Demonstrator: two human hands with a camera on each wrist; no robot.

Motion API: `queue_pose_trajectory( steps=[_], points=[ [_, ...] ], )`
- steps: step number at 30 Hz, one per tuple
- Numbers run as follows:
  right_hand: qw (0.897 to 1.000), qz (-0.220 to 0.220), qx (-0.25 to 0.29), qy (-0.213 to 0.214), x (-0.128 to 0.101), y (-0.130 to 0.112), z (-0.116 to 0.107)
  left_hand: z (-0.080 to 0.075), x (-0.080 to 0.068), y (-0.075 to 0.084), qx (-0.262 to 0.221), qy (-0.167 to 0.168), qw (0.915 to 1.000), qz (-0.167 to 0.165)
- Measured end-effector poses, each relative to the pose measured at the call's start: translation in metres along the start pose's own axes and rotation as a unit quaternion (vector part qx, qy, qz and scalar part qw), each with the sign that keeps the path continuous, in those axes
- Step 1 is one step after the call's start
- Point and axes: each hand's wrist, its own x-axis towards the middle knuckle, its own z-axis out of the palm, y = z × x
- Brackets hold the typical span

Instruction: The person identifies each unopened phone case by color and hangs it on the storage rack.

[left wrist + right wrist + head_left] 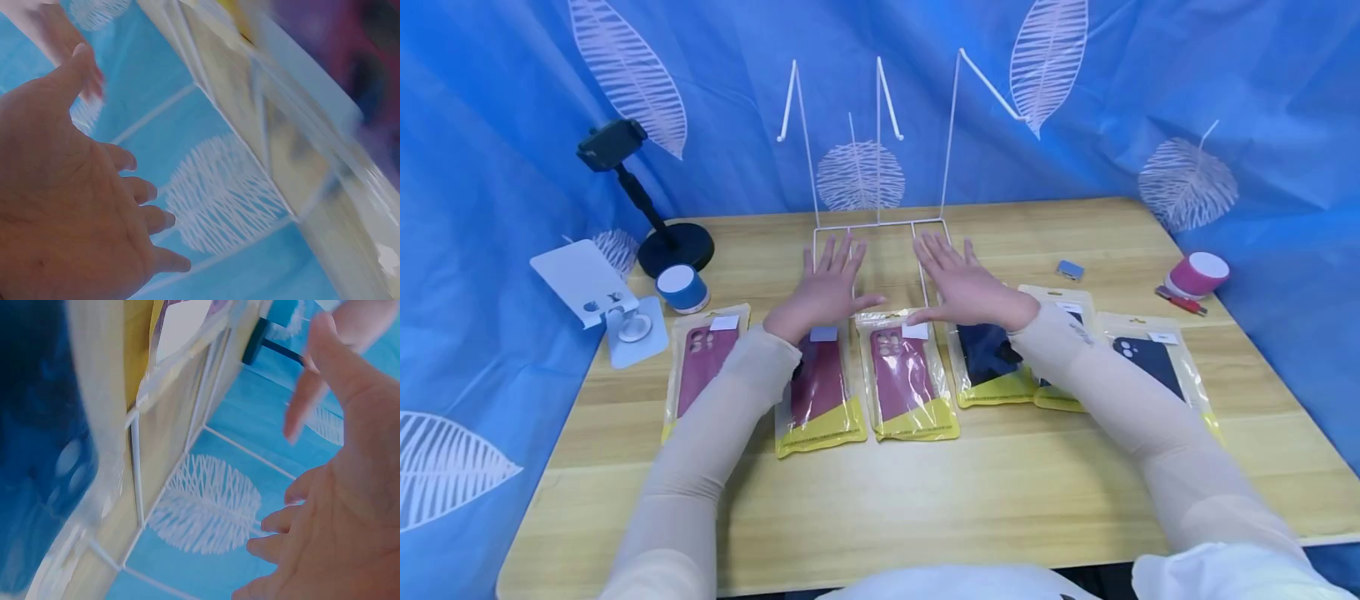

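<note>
Head view: both hands flat, fingers spread, palms down, holding nothing. Left hand & right hand hover side by side over the base of the white wire rack, which stands at 12 o'clock from them. Just at 6 o'clock lies a row of bagged phone cases: maroon case between the wrists, dark blue case under the right forearm.

Left wrist view: left hand w/ fingers straight, nothing gripped; rack wires blurred at 3 o'clock.

Right wrist view: right hand relaxed, empty; dark blue case at 9 o'clock.
</note>
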Motion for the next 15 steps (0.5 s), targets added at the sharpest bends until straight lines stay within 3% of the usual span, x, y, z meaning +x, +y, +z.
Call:
queue_pose_trajectory(
  steps=[8, 11, 15],
  points=[
    [0.998, 0.048, 0.002, 0.04, -0.062, 0.054, -0.01, 0.002, -0.01, -0.047, -0.025, -0.057, 0.9972, -0.042],
    [0.995, 0.086, -0.016, 0.038, -0.091, 0.084, -0.008, 0.007, -0.007, -0.052, -0.03, -0.07, 0.9961, -0.044],
    [0.988, 0.154, -0.032, -0.009, -0.128, 0.123, -0.002, 0.013, -0.002, -0.049, -0.036, -0.08, 0.9956, -0.033]
  ],
)
